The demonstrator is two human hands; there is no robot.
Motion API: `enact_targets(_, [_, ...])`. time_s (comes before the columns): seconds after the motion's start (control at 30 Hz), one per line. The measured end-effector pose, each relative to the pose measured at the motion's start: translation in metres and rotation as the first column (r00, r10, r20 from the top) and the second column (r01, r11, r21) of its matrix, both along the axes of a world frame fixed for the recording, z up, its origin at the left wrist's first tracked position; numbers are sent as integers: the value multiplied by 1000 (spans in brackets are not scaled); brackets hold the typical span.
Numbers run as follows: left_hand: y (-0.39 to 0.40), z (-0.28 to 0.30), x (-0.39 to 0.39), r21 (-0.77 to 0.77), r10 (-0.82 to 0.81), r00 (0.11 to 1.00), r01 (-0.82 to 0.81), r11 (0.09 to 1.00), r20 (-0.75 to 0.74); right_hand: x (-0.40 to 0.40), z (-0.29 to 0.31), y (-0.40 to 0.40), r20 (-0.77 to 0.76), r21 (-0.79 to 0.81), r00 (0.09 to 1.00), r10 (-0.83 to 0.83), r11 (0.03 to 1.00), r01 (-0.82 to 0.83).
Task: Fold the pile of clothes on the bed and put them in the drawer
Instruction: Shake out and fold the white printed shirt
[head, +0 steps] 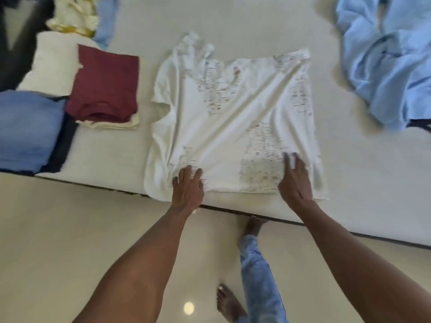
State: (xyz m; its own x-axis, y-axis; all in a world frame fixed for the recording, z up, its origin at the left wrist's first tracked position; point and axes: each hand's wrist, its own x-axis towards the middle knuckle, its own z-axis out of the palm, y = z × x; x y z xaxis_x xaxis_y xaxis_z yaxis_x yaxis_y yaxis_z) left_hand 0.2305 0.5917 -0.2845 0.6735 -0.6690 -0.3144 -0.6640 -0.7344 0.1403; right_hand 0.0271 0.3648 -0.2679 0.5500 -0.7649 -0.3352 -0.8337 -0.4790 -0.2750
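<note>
A white printed T-shirt (224, 122) lies spread flat on the bed (268, 24), its hem at the near edge. My left hand (188, 187) presses flat on the shirt's lower left part with straight fingers. On the lower right part rests my right hand (295, 180), fingers extended and a little blurred. Neither hand grips the cloth. A folded maroon shirt (105, 82) sits on a cream garment to the left. Further left lies a folded blue garment (28, 127). A crumpled light blue garment (387, 66) lies at the far right.
A white folded piece (53, 64) and a yellow-cream bundle (74, 15) lie at the back left, beside something dark (16, 50). The bed's dark edge (268, 216) runs diagonally across. Below it is glossy floor (58, 229) with my bare feet.
</note>
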Motion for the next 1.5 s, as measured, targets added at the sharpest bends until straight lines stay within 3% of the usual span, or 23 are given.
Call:
enact_targets(0.07, [23,-3,19,86,-40,998,44,995,-46,21,0,11,-33,92,957,289,954,-285])
enact_targets(0.1, [30,-7,27,120,78,996,-73,990,-36,25,-3,13,-85,99,943,321,945,-313])
enact_targets(0.13, [40,-8,34,139,336,940,-326,935,-53,30,-5,18,-140,91,943,302,952,-292])
enact_targets(0.17, [45,-4,40,183,596,796,-573,799,-105,34,-6,23,-196,67,944,266,964,-258])
enact_targets(0.2, [49,3,45,250,790,576,-750,613,-208,40,-3,30,-262,46,937,232,973,-228])
enact_targets(0.23, [54,9,47,266,867,410,-835,481,-282,47,0,36,-334,24,922,195,980,-198])
enact_targets(0.27, [56,14,47,238,881,392,-859,453,-264,56,6,40,-394,6,907,147,987,-158])
enact_targets(0.37, [51,32,53,-90,714,699,-714,695,-33,83,13,44,-350,-64,924,156,980,-189])
enact_targets(0.47, [28,32,84,-276,492,861,-508,816,-128,107,13,43,-221,15,883,415,906,-422])
enact_targets(0.57, [-3,32,125,-287,511,815,-577,765,-275,157,27,34,-343,75,871,352,934,-348])
enact_targets(0.63, [-21,28,151,-262,578,763,-644,719,-290,209,39,27,-332,91,875,353,935,-343])
enact_targets(0.8, [-29,4,190,-175,661,717,-696,696,-223,357,47,24,136,131,931,340,925,-357])
enact_targets(0.87, [-26,-1,188,-275,737,619,-783,557,-270,405,43,29,203,181,908,367,897,-403])
enact_targets(0.97, [-20,0,188,-318,814,390,-910,267,-432,459,27,46,98,236,847,522,815,-529])
enact_targets(1.07, [-14,-1,190,-296,869,104,-954,-51,-484,484,21,61,345,399,874,341,790,-466])
enact_targets(1.1, [-14,-2,192,-293,879,30,-948,-126,-476,486,21,63,413,440,865,284,770,-463])
enact_targets(1.17, [-22,-4,195,-309,901,-16,-937,-165,-433,479,25,54,479,385,823,305,770,-509])
enact_targets(1.23, [-37,0,202,-408,950,32,-907,-103,-311,470,20,25,495,211,808,320,858,-469])
enact_targets(1.27, [-43,3,206,-471,968,115,-882,-4,-223,466,17,5,487,122,820,300,906,-404])
enact_targets(1.33, [-62,5,215,-539,877,477,-755,374,-59,464,5,-43,431,11,848,309,938,-348])
enact_targets(1.4, [-90,1,227,-545,562,827,-473,692,-4,465,-3,-87,318,-22,850,419,900,-435])
enact_targets(1.43, [-104,-1,236,-554,416,909,-349,756,-5,468,-4,-106,310,-54,852,422,902,-427])
enact_targets(1.5, [-133,-5,258,-579,304,953,-257,774,-16,481,-2,-141,370,-94,893,257,966,-239])
